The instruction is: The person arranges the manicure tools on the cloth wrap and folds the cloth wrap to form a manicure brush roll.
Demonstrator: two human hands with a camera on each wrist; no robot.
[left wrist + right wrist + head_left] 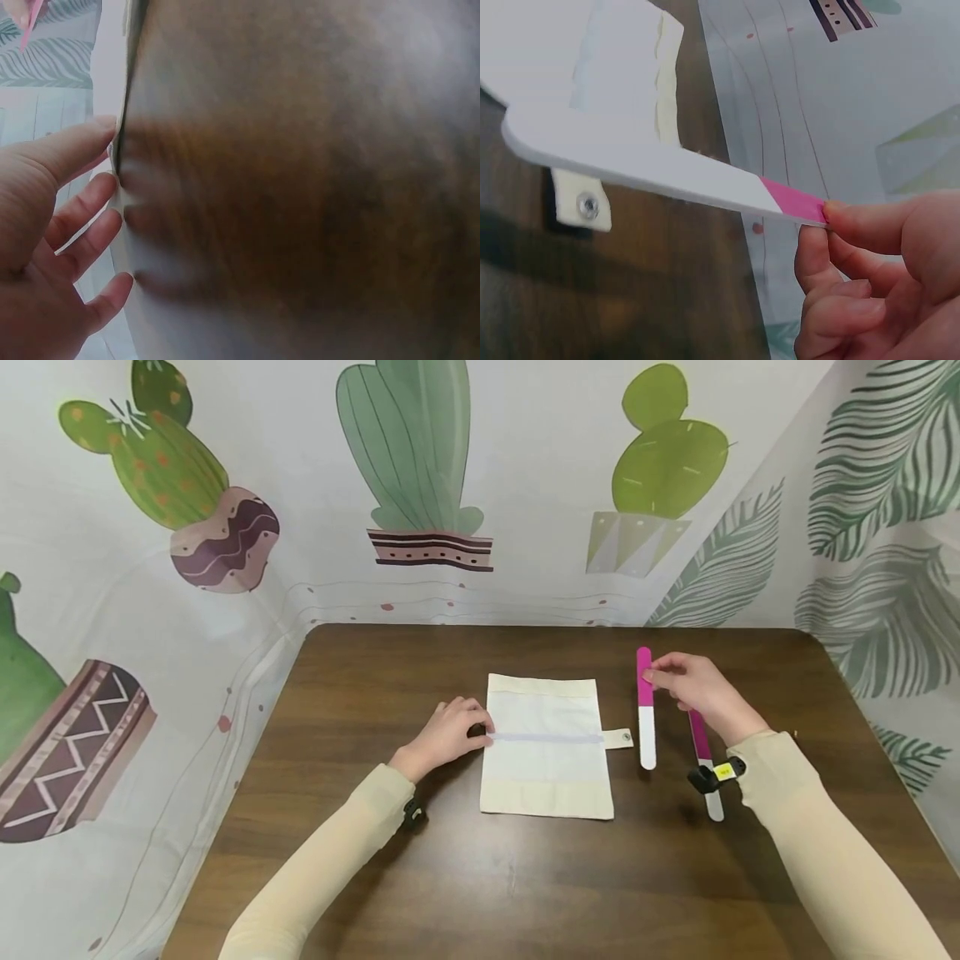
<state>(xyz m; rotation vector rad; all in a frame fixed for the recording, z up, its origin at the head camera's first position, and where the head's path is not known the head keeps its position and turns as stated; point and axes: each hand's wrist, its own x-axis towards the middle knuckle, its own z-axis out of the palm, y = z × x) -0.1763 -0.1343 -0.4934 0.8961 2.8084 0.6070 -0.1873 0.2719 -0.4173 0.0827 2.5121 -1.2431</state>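
A cream and white cloth pouch (546,772) lies flat on the table, a pale strip across its middle and a snap tab (618,739) at its right side. At the pouch's left edge, my left hand (447,732) pinches the fabric between thumb (82,142) and finger. My right hand (701,687) holds a pink and white nail file (647,735) by its pink end, just right of the tab. In the right wrist view, this nail file (645,166) is tilted above the table, thumb and fingers gripping its end. Under the right wrist lies a second nail file (701,735), darker pink and white, partly hidden.
The brown wooden table (480,893) has its far edge against a white cloth backdrop (540,485) printed with cacti and leaves. Black camera straps sit on both wrists, and the right wrist camera (712,774) covers part of the second nail file.
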